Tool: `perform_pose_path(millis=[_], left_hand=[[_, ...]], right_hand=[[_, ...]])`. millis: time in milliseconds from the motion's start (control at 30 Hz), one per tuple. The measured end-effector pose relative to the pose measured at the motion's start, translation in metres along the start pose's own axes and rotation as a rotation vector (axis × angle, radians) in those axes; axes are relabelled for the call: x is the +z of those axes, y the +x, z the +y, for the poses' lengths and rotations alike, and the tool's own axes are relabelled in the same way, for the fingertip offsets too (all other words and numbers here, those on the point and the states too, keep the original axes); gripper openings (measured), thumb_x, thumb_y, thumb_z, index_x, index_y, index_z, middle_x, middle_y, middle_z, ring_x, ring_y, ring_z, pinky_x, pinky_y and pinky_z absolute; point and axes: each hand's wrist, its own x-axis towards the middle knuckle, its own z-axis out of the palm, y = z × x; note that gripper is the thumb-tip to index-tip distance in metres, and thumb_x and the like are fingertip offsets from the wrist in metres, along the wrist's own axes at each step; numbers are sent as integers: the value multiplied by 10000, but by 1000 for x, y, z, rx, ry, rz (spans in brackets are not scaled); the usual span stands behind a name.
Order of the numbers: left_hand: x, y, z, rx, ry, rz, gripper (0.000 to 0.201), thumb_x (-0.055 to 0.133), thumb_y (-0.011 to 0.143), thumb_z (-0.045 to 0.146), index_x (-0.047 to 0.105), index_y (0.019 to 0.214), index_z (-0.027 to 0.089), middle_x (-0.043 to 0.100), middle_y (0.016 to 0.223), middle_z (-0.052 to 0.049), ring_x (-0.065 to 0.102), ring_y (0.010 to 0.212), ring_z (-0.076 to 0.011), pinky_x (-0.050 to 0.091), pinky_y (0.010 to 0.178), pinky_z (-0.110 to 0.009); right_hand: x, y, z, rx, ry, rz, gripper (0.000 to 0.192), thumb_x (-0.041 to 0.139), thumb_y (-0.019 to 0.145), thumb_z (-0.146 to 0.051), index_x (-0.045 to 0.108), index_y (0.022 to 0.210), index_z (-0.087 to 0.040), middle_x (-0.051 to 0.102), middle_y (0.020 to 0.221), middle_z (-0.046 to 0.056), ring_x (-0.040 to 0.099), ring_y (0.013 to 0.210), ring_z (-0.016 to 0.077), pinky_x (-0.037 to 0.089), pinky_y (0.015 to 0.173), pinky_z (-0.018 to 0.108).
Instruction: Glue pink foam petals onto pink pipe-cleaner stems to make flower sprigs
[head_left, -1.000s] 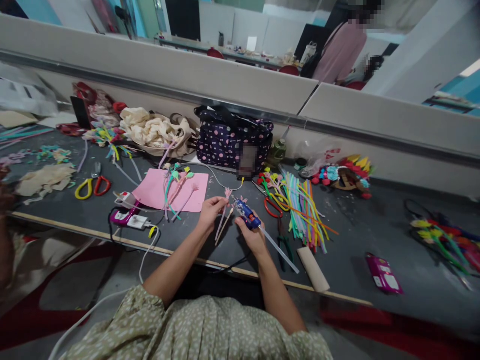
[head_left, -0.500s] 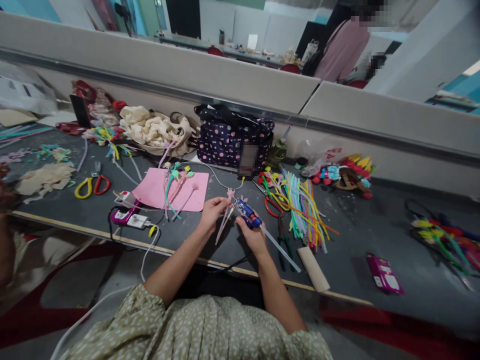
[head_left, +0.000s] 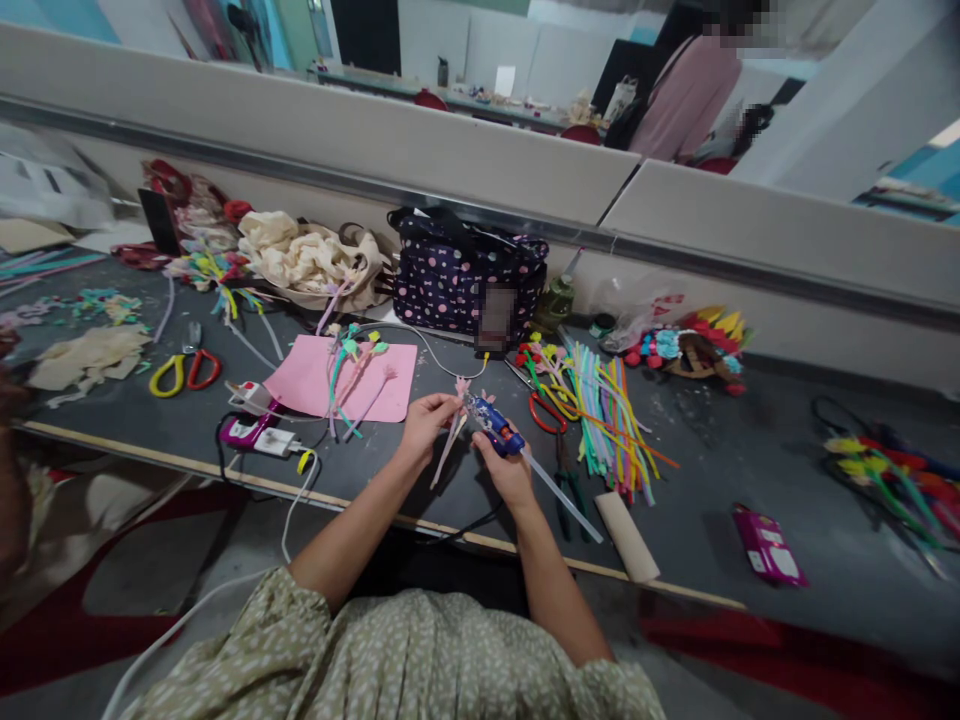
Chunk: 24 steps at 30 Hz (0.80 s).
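My right hand [head_left: 504,468] is wrapped round a blue glue gun [head_left: 498,430], with a long translucent glue stick [head_left: 562,496] poking out of its back. My left hand [head_left: 433,424] pinches a pink pipe-cleaner flower [head_left: 461,386], its stems hanging down below the fingers. The gun's nozzle is close beside the flower; whether they touch I cannot make out. To the left, a pink sheet [head_left: 300,375] bears several finished-looking stems with small coloured heads [head_left: 362,352]. Right of the gun lie red-handled scissors [head_left: 547,412] and dark green-handled pliers [head_left: 571,495].
A bundle of coloured pipe cleaners [head_left: 611,425] lies on the right, near a cardboard roll [head_left: 627,538] and a purple box [head_left: 769,545]. A purple power strip [head_left: 259,434] with cables sits at the front left. A dotted bag [head_left: 465,270] stands at the back. Another person's arm [head_left: 11,480] shows at far left.
Almost nothing differs; both hands keep their places with the glue gun and the pink flower. The person's arm at far left has shifted slightly.
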Motion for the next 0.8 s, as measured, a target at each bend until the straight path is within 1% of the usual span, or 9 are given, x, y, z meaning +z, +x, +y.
perform_pose_path(millis=[367, 500, 800], left_hand=[[3, -1, 2, 18, 13, -5, 315, 821, 580, 432, 702, 642, 147, 648, 614, -24, 446, 477, -66, 389, 485, -208], [3, -1, 1, 15, 14, -6, 326, 824, 575, 438, 704, 653, 144, 652, 622, -29, 458, 485, -68, 388, 487, -209], [5, -3, 4, 18, 24, -2, 283, 804, 599, 403, 705, 653, 143, 649, 624, -23, 445, 481, -62, 369, 491, -201]], right_hand=[[2, 1, 10, 26, 18, 37, 291, 698, 774, -471, 636, 883, -208, 678, 642, 0, 657, 574, 185, 520, 591, 297], [2, 1, 10, 33, 14, 44, 304, 700, 770, -480, 631, 879, -205, 673, 626, -3, 640, 537, 172, 516, 569, 284], [2, 0, 8, 43, 13, 46, 308, 693, 777, -487, 614, 858, -199, 620, 589, -29, 599, 504, 141, 499, 549, 255]])
